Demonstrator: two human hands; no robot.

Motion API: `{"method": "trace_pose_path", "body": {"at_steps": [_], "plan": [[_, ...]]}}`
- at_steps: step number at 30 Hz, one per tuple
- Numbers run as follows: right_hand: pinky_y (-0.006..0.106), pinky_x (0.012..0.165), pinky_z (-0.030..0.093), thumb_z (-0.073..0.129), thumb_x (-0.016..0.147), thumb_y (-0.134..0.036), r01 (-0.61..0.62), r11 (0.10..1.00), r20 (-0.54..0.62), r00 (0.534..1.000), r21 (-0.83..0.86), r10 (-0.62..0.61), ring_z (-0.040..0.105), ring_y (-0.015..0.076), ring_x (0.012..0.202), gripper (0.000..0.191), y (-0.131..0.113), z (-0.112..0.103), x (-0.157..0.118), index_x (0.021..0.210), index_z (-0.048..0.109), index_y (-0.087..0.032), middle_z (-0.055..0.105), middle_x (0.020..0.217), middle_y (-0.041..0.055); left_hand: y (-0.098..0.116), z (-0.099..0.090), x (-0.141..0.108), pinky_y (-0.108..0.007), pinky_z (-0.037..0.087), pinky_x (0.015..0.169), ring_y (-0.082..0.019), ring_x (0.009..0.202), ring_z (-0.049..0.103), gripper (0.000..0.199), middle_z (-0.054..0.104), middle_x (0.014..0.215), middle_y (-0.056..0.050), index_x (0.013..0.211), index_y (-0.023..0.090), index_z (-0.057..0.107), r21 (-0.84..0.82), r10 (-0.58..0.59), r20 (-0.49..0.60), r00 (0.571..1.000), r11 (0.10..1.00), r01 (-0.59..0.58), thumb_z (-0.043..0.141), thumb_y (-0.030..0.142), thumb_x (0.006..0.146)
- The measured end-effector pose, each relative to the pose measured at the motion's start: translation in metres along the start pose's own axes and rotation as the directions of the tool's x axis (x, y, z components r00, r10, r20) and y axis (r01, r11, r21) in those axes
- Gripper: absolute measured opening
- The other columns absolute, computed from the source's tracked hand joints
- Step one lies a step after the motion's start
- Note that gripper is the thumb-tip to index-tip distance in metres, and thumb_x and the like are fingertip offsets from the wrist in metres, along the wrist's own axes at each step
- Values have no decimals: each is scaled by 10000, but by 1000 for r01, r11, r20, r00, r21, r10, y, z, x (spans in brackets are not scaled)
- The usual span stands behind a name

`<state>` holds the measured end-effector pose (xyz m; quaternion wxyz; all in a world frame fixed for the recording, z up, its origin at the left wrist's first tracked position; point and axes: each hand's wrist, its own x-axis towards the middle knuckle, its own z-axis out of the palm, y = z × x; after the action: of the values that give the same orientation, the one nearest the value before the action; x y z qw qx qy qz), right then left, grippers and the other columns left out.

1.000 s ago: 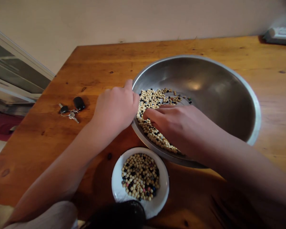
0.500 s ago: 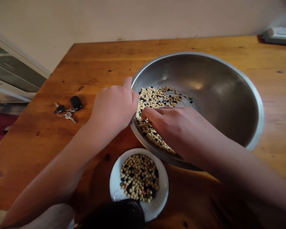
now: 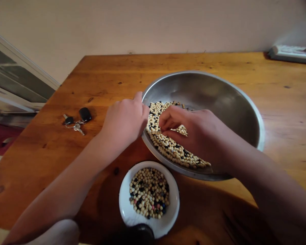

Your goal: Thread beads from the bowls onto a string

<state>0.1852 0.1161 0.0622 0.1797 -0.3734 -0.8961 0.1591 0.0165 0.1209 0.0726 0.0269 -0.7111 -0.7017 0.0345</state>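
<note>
A large steel bowl (image 3: pixel 234 102) stands tilted on the table, its beads (image 3: pixel 159 119) gathered along the low left and near side. They are mostly cream, with dark ones among them. At the left rim my left hand (image 3: pixel 127 117) is closed around the edge. Over the beads inside the bowl is my right hand (image 3: pixel 191 126), its fingers curled and drawn toward the thumb; what they pinch, if anything, is too small to make out. In front of the bowl sits a small white bowl (image 3: pixel 124 207) holding cream, black and a few pink beads (image 3: pixel 149 192).
A bunch of keys (image 3: pixel 78 127) with a black fob (image 3: pixel 85 114) lies on the wooden table (image 3: pixel 112 78) at the left. Something pale and flat (image 3: pixel 293 53) rests at the back right by the wall. A dark rounded object (image 3: pixel 140 231) overlaps the small bowl's near edge.
My right hand has lifted from the beads and its fingers have curled together. The large bowl has tilted further, with the beads spread along its near side. My left hand stays on the rim.
</note>
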Motion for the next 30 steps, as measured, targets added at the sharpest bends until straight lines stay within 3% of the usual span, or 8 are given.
{"method": "trace_pose_path", "body": {"at_steps": [4, 9, 13, 18, 25, 30], "plan": [[187, 716, 495, 593, 785, -91, -29, 896, -75, 995, 443, 69, 676, 86, 783, 150, 0, -9, 1, 837, 521, -212, 677, 806, -64, -1, -2, 0, -342, 442, 645, -273, 767, 652, 422, 694, 819, -141, 1151, 143, 551, -25, -13, 30, 999, 1000, 14, 252, 254, 875], [198, 769, 531, 574, 808, -104, -47, 757, -39, 995, 652, 95, 684, 93, 831, 124, 2, -10, 1, 846, 498, -194, 671, 836, -42, -1, -2, 0, -322, 427, 601, -261, 733, 648, 410, 695, 806, -134, 1136, 146, 543, 17, 1, 19, 1000, 1000, -1, 239, 261, 886], [213, 765, 534, 610, 787, -136, -49, 741, -59, 991, 670, 119, 682, 104, 799, 141, 4, -8, 3, 871, 506, -181, 667, 816, -23, -1, 1, 1, -331, 432, 602, -273, 735, 655, 392, 695, 816, -131, 1119, 156, 539, 33, -13, 5, 1000, 999, 13, 240, 259, 887], [248, 763, 538, 593, 790, -134, -79, 810, -29, 993, 582, 118, 676, 116, 781, 248, 6, -5, 3, 1032, 558, -174, 680, 835, -2, -1, 2, 2, -348, 436, 590, -297, 746, 663, 375, 699, 809, -132, 1102, 158, 537, 21, -10, 1, 1000, 1000, 10, 246, 249, 883], [269, 751, 545, 577, 793, -153, -67, 860, 2, 997, 506, 76, 664, 123, 774, 252, 13, 0, 2, 1040, 597, -200, 672, 840, -1, -4, -2, -1, -359, 461, 623, -286, 773, 670, 374, 700, 823, -119, 1126, 170, 540, 15, -9, -5, 1000, 1000, 9, 253, 268, 906], [249, 733, 544, 592, 779, -151, -87, 851, -11, 994, 518, 108, 661, 112, 747, 278, 17, 3, 4, 1055, 571, -182, 671, 829, 3, -7, -1, -5, -368, 488, 725, -278, 943, 641, 413, 656, 1108, -117, 1277, 184, 456, -70, 33, -164, 986, 997, -45, 280, 301, 922]]}}
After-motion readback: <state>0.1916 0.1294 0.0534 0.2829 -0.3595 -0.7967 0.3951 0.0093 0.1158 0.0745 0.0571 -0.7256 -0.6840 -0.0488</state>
